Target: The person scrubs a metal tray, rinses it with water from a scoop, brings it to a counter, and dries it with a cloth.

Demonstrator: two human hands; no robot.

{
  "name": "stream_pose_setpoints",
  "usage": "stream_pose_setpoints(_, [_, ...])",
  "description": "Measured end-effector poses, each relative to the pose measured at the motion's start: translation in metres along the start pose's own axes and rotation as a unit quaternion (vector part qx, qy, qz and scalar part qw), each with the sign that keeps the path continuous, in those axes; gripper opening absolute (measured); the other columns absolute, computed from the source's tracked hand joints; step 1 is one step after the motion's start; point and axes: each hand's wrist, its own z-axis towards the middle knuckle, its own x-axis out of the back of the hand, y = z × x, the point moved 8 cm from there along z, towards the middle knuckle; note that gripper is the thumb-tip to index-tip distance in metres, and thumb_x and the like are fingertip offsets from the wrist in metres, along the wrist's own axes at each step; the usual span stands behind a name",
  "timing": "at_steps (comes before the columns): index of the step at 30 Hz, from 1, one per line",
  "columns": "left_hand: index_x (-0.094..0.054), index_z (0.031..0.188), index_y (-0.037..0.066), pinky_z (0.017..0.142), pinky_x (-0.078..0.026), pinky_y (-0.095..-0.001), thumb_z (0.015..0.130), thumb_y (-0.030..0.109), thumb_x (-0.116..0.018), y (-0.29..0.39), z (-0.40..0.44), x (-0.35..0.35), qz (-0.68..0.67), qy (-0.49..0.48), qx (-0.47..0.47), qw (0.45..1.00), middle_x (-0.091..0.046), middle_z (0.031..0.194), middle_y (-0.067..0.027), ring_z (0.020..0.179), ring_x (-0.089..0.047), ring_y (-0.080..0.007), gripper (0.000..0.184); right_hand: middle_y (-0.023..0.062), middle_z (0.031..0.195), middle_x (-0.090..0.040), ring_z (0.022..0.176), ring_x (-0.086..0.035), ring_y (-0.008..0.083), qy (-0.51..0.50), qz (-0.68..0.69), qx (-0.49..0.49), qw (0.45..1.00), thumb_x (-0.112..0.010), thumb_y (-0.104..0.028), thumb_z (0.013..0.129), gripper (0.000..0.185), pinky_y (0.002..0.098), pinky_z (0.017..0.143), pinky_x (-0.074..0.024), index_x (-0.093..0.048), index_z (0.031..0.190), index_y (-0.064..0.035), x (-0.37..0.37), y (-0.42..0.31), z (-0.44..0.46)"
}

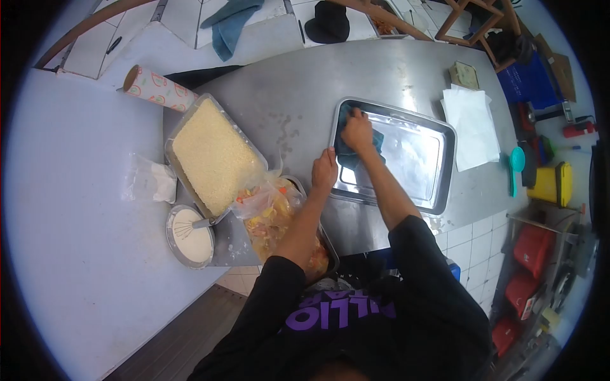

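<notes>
My right hand [358, 132] presses a dark teal cloth [348, 157] against the inside of a shiny metal baking tray [416, 155], near its left end. Its fingers are bent over the bunched cloth. My left hand [325, 170] grips the tray's left rim, with the fingertips at the edge. The tray lies flat on the steel table, its bottom bright and reflective. Just left of my left forearm is a clear plastic bag of chopped, mixed-colour food [270, 219], resting in a dark-rimmed tray that my arm partly hides.
A deep tray of pale crumbs [216, 149] stands at left, beside a bowl of white batter [192, 244] with a whisk [185, 227]. A patterned roll [159, 87] lies behind. White paper sheets [470, 127], a small tin [464, 75] and a turquoise spoon [516, 166] sit at right.
</notes>
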Motion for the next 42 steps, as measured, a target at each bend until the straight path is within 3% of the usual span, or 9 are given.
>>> stream_pose_setpoints(3, [-0.055, 0.095, 0.003, 0.074, -0.042, -0.0542, 0.094, 0.039, -0.027, -0.003, -0.007, 0.007, -0.010, 0.023, 0.014, 1.000, -0.058, 0.080, -0.0305, 0.081, -0.052, -0.0505, 0.045, 0.0174, 0.103, -0.055, 0.092, -0.054, 0.0360, 0.037, 0.076, 0.097, 0.992, -0.054, -0.007, 0.068, 0.023, 0.0431, 0.081, -0.0461, -0.062, 0.088, 0.0000, 0.000, -0.010, -0.011])
stream_pose_setpoints(8, [-0.052, 0.100, 0.006, 0.074, -0.042, -0.0548, 0.094, 0.041, -0.028, -0.011, -0.001, 0.000, -0.004, 0.029, 0.043, 0.999, -0.058, 0.082, -0.0300, 0.082, -0.053, -0.0501, 0.043, 0.0130, 0.095, -0.060, 0.092, -0.057, 0.0330, -0.121, 0.165, 0.132, 0.970, -0.051, -0.005, 0.067, 0.022, 0.0431, 0.079, -0.0458, -0.061, 0.086, -0.0045, 0.000, -0.032, -0.113])
stream_pose_setpoints(15, [-0.051, 0.099, 0.007, 0.071, -0.045, -0.0535, 0.094, 0.044, -0.028, -0.011, -0.010, 0.003, 0.036, 0.044, 0.049, 0.997, -0.060, 0.079, -0.0274, 0.079, -0.056, -0.0475, 0.044, 0.0121, 0.081, -0.064, 0.079, -0.062, 0.0314, -0.252, -0.090, 0.068, 0.961, -0.053, -0.021, 0.073, 0.017, 0.0419, 0.067, -0.0490, -0.065, 0.077, -0.0096, -0.019, 0.033, -0.149])
stream_pose_setpoints(20, [-0.053, 0.096, 0.006, 0.070, -0.045, -0.0527, 0.094, 0.042, -0.030, -0.005, -0.019, 0.012, 0.009, 0.048, 0.055, 0.997, -0.060, 0.079, -0.0264, 0.079, -0.057, -0.0462, 0.043, 0.0128, 0.077, -0.061, 0.075, -0.061, 0.0308, -0.099, -0.152, -0.014, 0.983, -0.053, -0.016, 0.076, 0.013, 0.0424, 0.065, -0.0488, -0.061, 0.079, -0.0065, 0.043, 0.184, -0.184])
stream_pose_setpoints(28, [-0.054, 0.086, 0.001, 0.067, -0.044, -0.0533, 0.094, 0.038, -0.032, -0.010, -0.064, 0.002, -0.013, 0.113, 0.076, 0.991, -0.059, 0.078, -0.0270, 0.076, -0.056, -0.0461, 0.043, 0.0214, 0.100, -0.057, 0.093, -0.055, 0.0359, 0.098, -0.068, -0.213, 0.970, -0.045, -0.015, 0.083, 0.027, 0.0434, 0.079, -0.0450, -0.056, 0.105, -0.0024, 0.073, 0.226, -0.156])
stream_pose_setpoints(32, [-0.052, 0.084, -0.002, 0.064, -0.044, -0.0526, 0.095, 0.036, -0.032, -0.015, -0.102, -0.022, -0.030, 0.110, 0.110, 0.987, -0.058, 0.073, -0.0288, 0.071, -0.056, -0.0464, 0.044, 0.0175, 0.105, -0.055, 0.098, -0.053, 0.0393, 0.152, 0.002, -0.276, 0.949, -0.050, -0.033, 0.080, 0.036, 0.0482, 0.082, -0.0455, -0.059, 0.102, -0.0055, 0.076, 0.222, -0.112])
stream_pose_setpoints(34, [-0.051, 0.083, -0.002, 0.064, -0.044, -0.0527, 0.095, 0.036, -0.032, -0.016, -0.104, -0.023, -0.027, 0.111, 0.110, 0.987, -0.058, 0.073, -0.0288, 0.071, -0.056, -0.0464, 0.044, 0.0161, 0.113, -0.055, 0.098, -0.053, 0.0387, 0.118, -0.110, -0.184, 0.970, -0.054, -0.025, 0.076, 0.036, 0.0467, 0.083, -0.0449, -0.060, 0.104, -0.0040, 0.059, 0.210, -0.073])
stream_pose_setpoints(39, [-0.052, 0.084, -0.002, 0.064, -0.045, -0.0517, 0.095, 0.034, -0.031, -0.029, -0.110, -0.030, -0.028, 0.142, 0.097, 0.985, -0.058, 0.072, -0.0284, 0.072, -0.057, -0.0462, 0.043, 0.0177, 0.121, -0.051, 0.100, -0.052, 0.0362, 0.126, -0.062, -0.059, 0.988, -0.050, -0.009, 0.069, 0.035, 0.0420, 0.086, -0.0436, -0.059, 0.101, -0.0017, 0.015, 0.118, -0.043])
stream_pose_setpoints(42, [-0.052, 0.084, -0.002, 0.066, -0.044, -0.0524, 0.095, 0.033, -0.032, -0.027, -0.111, -0.029, -0.033, 0.149, 0.121, 0.981, -0.058, 0.072, -0.0293, 0.074, -0.056, -0.0471, 0.042, 0.0138, 0.096, -0.059, 0.090, -0.056, 0.0325, 0.065, -0.027, 0.063, 0.996, -0.054, -0.005, 0.064, 0.029, 0.0413, 0.078, -0.0469, -0.059, 0.093, -0.0033, 0.008, 0.033, -0.068])
